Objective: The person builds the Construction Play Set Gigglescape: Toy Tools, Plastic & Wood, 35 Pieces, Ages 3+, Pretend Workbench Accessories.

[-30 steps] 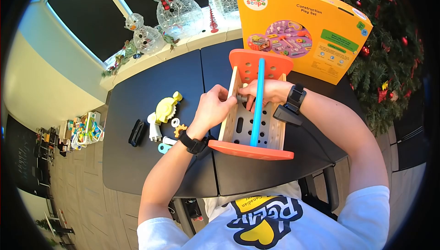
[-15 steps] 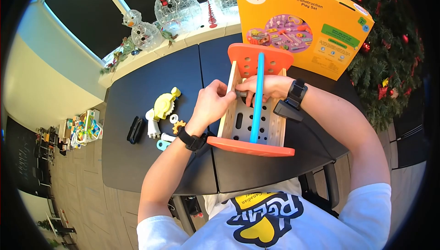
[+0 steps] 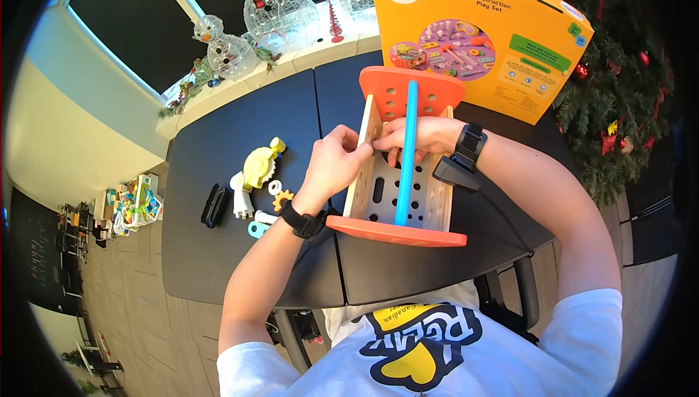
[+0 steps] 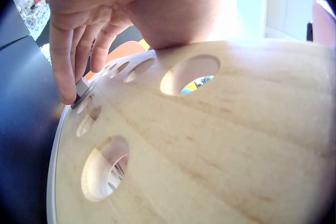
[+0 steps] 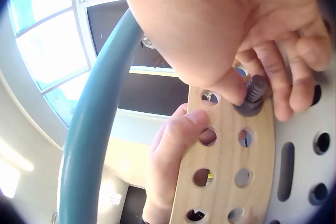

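Observation:
A toy box with orange ends (image 3: 397, 231) and a blue bar (image 3: 406, 179) stands on the table. My left hand (image 3: 336, 164) grips its left wooden panel (image 4: 210, 145), thumb over the upper edge, and a fingertip presses a grey bolt head (image 4: 80, 94) outside. Inside the box, my right hand (image 3: 426, 137) reaches past the bar. The right wrist view shows its thumb and a finger at a grey nut (image 5: 249, 109) around the threaded bolt (image 5: 256, 88), against the panel's inner face; other fingers are loosely bent. In the head view the fingers hide the bolt.
Left of the box lie a yellow toy saw (image 3: 259, 168), a white piece (image 3: 242, 197), an orange gear (image 3: 282, 200), a light-blue piece (image 3: 257, 229) and a black case (image 3: 215, 205). A yellow carton (image 3: 480, 40) stands behind, beside a decorated tree (image 3: 619, 91).
My right fingers have moved closer to the left panel, and the grey threaded piece seen between the hands is now hidden in the head view. The left hand keeps its place on the panel.

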Available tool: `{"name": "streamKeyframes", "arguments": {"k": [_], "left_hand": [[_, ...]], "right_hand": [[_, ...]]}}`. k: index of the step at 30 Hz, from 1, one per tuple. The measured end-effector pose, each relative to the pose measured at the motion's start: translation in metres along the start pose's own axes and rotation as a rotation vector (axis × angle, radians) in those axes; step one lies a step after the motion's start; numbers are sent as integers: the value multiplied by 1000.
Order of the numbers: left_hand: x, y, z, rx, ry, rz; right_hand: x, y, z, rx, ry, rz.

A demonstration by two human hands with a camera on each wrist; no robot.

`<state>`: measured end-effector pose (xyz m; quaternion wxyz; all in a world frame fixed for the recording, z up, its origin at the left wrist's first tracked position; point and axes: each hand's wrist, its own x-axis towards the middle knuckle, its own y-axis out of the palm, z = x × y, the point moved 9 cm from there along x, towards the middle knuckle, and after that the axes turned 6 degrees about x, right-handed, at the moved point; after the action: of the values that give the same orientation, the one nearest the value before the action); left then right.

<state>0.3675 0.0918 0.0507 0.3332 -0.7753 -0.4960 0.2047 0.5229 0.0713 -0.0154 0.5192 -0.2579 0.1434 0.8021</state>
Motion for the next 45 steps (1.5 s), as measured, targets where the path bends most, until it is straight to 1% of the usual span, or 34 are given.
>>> {"name": "streamKeyframes", "arguments": {"k": [2,5,11,14,17,20,23,26,32,41,44,45], "left_hand": [[0,1,1,-4,-7,4],[0,0,0,8,-10,0],[-1,0,0,-5,-10,-1],[0,0,1,-5,-18,3],[0,1,1,-12,-12,-4],[0,0,0,-4,6,-13],[0,0,0,-2,2,-19],[1,0,2,6,7,-22],[1,0,1,9,-1,-18],[0,-1,1,4,11,-32],[-3,-1,1,-45,-18,-4],[-4,1,2,-72,-18,14]], "right_hand": [[3,0,-1,-13,-37,31],[4,-1,-4,30,-8,60],[-7,0,3,-8,-14,-29],[-3,2,1,-36,-27,15],[6,0,-6,11,2,35],[5,-2,-6,0,18,30],[-5,2,0,67,-11,21],[-6,7,4,-64,-22,27],[2,6,3,-110,-44,74],[2,8,7,-200,-39,67],[-5,4,15,-368,-49,-1],[-11,2,20,-385,-72,-22]]}}
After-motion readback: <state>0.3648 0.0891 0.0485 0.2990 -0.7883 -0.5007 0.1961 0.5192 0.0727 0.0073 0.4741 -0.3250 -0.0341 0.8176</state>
